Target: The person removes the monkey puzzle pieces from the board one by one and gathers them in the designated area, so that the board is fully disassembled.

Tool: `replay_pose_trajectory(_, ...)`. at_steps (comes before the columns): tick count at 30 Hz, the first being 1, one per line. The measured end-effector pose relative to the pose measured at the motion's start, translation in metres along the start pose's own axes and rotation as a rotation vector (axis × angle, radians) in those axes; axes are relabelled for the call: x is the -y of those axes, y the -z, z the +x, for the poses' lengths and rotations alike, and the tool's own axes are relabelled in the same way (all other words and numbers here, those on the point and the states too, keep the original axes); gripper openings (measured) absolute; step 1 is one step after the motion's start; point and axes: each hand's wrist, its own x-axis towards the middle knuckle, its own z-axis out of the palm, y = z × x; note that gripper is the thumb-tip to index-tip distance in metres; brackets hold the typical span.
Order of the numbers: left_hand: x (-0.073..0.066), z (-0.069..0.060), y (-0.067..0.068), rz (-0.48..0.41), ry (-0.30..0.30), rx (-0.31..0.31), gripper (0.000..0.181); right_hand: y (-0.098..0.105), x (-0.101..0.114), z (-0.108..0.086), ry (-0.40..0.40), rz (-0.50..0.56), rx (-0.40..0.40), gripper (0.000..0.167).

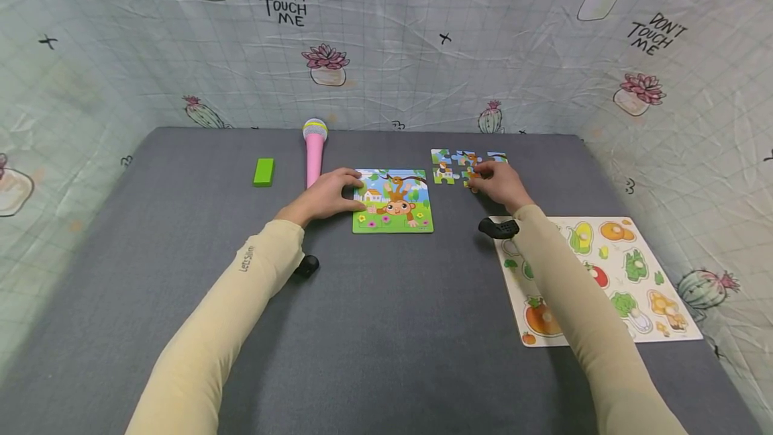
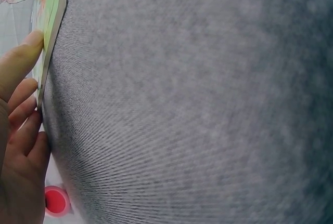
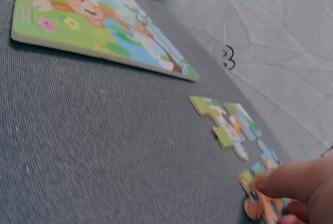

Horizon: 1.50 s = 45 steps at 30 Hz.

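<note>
Green-edged board meets spread left hand; right hand pinches puzzle piece.

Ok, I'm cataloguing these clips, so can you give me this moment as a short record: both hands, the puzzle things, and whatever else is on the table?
left hand: touching the left edge of the monkey board
right hand: thumb and fingers at one of the loose puzzle pieces; firm pinch or not, can't tell
loose pieces: grouped right of the monkey board
vegetable board: right side, partly hidden by the right sleeve
microphone: pink, beyond the left hand
green block: left of the microphone
table: dark grey
</note>
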Motion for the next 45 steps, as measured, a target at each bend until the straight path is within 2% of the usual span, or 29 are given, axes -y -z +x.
replay_pose_trajectory(4, 0.001, 0.002, -0.001, 0.005, -0.007, -0.003, 0.056, -0.003, 0.009, -0.003, 0.019, -0.055, -0.044, 0.043)
replay_pose_trajectory(6, 0.001, 0.002, -0.001, 0.007, -0.009, -0.003, 0.056, -0.007, 0.019, -0.007, 0.036, -0.064, -0.035, 0.043)
replay_pose_trajectory(12, 0.002, 0.002, -0.001, 0.020, -0.026, -0.014, 0.054, -0.025, 0.053, -0.022, 0.121, 0.001, 0.092, 0.043)
replay_pose_trajectory(17, 0.002, 0.001, -0.001, 0.030, -0.063, -0.061, 0.044, -0.047, 0.075, -0.033, 0.194, 0.048, 0.194, 0.041)
replay_pose_trajectory(21, 0.001, 0.002, -0.002, 0.031, -0.091, -0.111, 0.035, -0.061, 0.078, -0.036, 0.222, 0.035, 0.224, 0.038)
replay_pose_trajectory(24, 0.001, 0.004, -0.003, 0.039, -0.113, -0.123, 0.033, -0.066, 0.076, -0.034, 0.217, 0.033, 0.217, 0.036)
replay_pose_trajectory(28, 0.003, 0.004, -0.004, 0.041, -0.123, -0.112, 0.035, -0.068, 0.075, -0.033, 0.214, 0.032, 0.202, 0.035)
replay_pose_trajectory(39, 0.004, -0.001, -0.005, -0.030, -0.070, -0.076, 0.051, -0.071, 0.079, -0.034, 0.205, 0.022, 0.170, 0.038)
replay_pose_trajectory(45, 0.004, -0.001, -0.005, -0.015, -0.059, -0.054, 0.056, -0.073, 0.079, -0.033, 0.228, 0.001, 0.155, 0.039)
